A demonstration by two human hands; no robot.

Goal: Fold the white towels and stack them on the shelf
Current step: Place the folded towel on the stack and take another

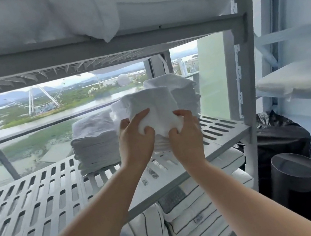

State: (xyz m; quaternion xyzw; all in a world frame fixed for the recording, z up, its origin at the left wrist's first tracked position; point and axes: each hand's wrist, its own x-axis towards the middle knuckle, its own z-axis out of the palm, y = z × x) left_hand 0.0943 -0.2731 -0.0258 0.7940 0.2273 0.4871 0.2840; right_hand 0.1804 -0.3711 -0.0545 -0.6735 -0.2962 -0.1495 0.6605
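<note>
White towel (147, 102), folded to a thick square, is held up over the right part of the slotted shelf (40, 200), just in front of the stacks. Your left hand (135, 140) and right hand (186, 133) both grip its near lower edge. The fingers are curled into the cloth and bunch it, with the thumbs lying on the upper face.

Handling, as judged: light, soft, limp terry with no stiffness. It is not fragile and not slippery. The bunched grip is likely to drag the fold out of square. You would do better to take it along two opposite sides, with fingers flat beneath, so the layers stay aligned as it goes down.

Count:
- Towel in hand: one.
- Hands engaged: two.
- Stacks plainly seen on this shelf: two, namely the left stack (94, 141) and the taller rear stack (178, 88).
- Folded edges (161, 144) show just beneath your hands. These are judged to be a third pile, largely hidden.
- Towels per stack: layers too fine to count.
</note>
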